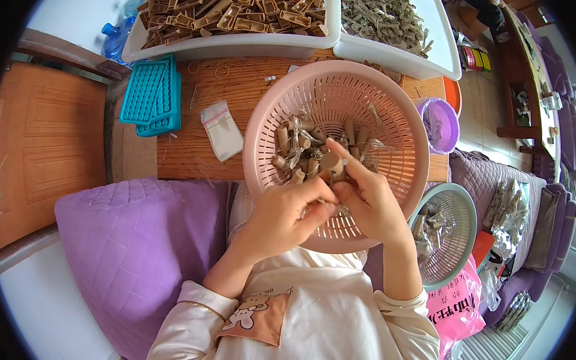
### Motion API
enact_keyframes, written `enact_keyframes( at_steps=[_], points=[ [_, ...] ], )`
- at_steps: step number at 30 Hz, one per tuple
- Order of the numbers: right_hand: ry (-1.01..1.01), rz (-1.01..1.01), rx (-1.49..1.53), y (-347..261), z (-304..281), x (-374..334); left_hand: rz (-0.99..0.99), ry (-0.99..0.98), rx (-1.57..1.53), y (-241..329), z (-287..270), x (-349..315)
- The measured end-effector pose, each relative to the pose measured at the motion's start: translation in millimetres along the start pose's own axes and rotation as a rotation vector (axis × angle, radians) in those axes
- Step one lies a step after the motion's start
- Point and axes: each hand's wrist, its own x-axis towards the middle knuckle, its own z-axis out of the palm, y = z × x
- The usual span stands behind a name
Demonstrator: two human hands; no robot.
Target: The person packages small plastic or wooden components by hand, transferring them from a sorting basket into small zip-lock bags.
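My right hand (pixel 373 201) grips a small tan cylinder (pixel 332 164) over the pink slotted basket (pixel 258 146). The cylinder's round end faces up, with thumb and index finger around it. Close beside it, my left hand (pixel 293 209) is closed in a pinch under the cylinder; what its fingertips hold is hidden. Several similar tan cylinders (pixel 282 139) lie in the basket, tangled with thin, shiny clear strands (pixel 296 141). The basket rests against my lap and the table's near edge.
On the wooden table (pixel 234 79) stand a white bin (pixel 243 45) of brown channel-shaped parts and another white bin (pixel 398 59) of greyish pieces. Teal trays (pixel 152 95) and a clear bag (pixel 222 131) lie left. A grey-green basket (pixel 463 254) and purple bucket (pixel 450 126) stand right.
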Motion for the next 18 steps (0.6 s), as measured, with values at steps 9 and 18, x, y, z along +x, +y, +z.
enact_keyframes(
  at_steps=[9, 18],
  points=[
    [0.056, 0.033, 0.355, 11, 18, -6, -0.037, 0.296, -0.011, -4, 5, 1],
    [0.166, -0.001, 0.715, 35, 8, -7, -0.204, 0.809, 0.316, -41, -51, 7]
  ],
)
